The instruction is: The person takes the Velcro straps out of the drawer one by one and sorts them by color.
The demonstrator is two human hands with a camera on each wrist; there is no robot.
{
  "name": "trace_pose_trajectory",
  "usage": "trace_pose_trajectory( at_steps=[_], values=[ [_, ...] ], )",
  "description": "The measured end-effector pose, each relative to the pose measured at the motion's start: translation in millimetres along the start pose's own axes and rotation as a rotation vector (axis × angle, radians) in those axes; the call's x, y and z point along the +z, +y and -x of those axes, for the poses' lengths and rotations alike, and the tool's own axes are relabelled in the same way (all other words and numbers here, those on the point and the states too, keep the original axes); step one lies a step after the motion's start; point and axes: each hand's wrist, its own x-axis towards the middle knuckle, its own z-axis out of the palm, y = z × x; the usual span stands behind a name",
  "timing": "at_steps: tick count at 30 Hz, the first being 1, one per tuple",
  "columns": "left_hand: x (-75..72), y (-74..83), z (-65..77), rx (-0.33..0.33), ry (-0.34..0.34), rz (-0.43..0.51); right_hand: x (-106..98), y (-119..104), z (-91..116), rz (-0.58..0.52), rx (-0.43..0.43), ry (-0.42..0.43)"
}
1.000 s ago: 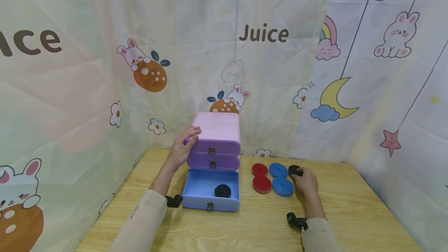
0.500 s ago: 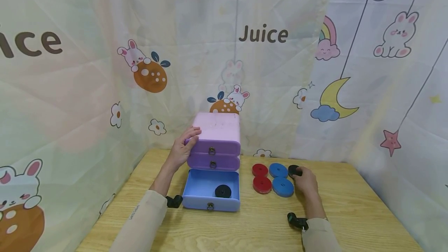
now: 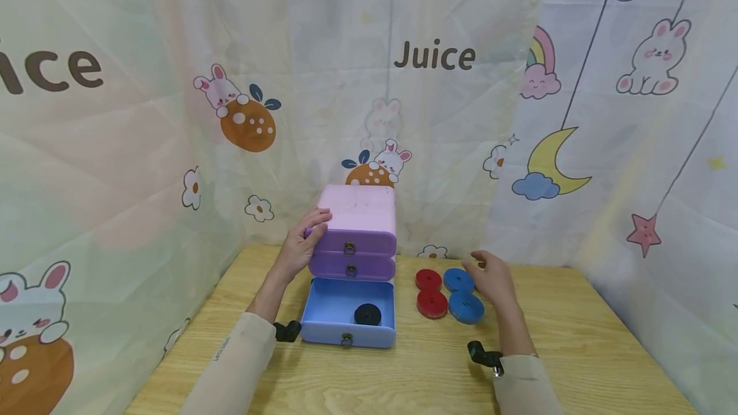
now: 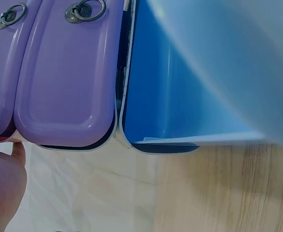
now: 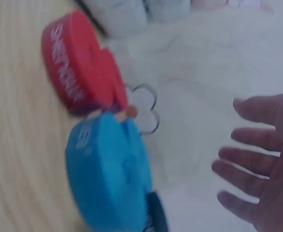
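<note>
My left hand [image 3: 300, 245] rests on the upper left side of a small pink drawer cabinet [image 3: 357, 203], fingers over its top edge and thumb by the front corner. Below its two purple drawers, a blue drawer [image 3: 346, 336] is pulled out, with a black disc [image 3: 367, 314] lying inside. My right hand [image 3: 496, 280] hovers at the right end of the disc group, its fingers spread and apart from the discs in the right wrist view. Another black disc [image 5: 156, 212] shows there, beside a blue disc [image 5: 107, 171]; in the head view the hand hides it.
Two red discs [image 3: 431, 304] and two blue discs [image 3: 466, 307] lie in a block on the wooden table [image 3: 426, 376], right of the cabinet. Printed curtains [image 3: 450, 146] hang behind and along both sides of the table.
My right hand has let go of the black disc at the group's right end and moved up and slightly left. The left hand, cabinet and coloured discs stay as they were.
</note>
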Motion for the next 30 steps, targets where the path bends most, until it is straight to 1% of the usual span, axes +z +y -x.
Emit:
trace_pose_trajectory(
  at_steps=[6,14,16,18,22,26,28,30],
  values=[
    [0.8,-0.2,0.9,0.0,0.003,0.01,4,-33,6,-0.068,-0.126,-0.006],
    [0.4,-1.6,0.9,0.007,0.001,0.007,12,-74,19,-0.081,-0.312,-0.009],
    [0.4,-1.5,0.9,0.008,-0.001,0.011,15,-82,22,-0.092,-0.35,-0.024],
    [0.2,-1.7,1.2,0.01,-0.004,0.012,19,-88,23,-0.083,-0.385,-0.05],
    [-0.3,-3.7,0.7,0.008,-0.005,0.012,27,-99,27,-0.079,-0.446,-0.147],
    [-0.9,-17.1,-4.4,0.001,0.002,0.003,35,-109,31,-0.095,-0.465,-0.261],
    [-1.1,-25.1,-7.4,0.004,0.007,-0.003,39,-112,32,-0.094,-0.48,-0.292],
    [-1.3,-29.0,-8.9,0.014,0.011,-0.004,42,-114,33,-0.09,-0.508,-0.304]
  ],
)
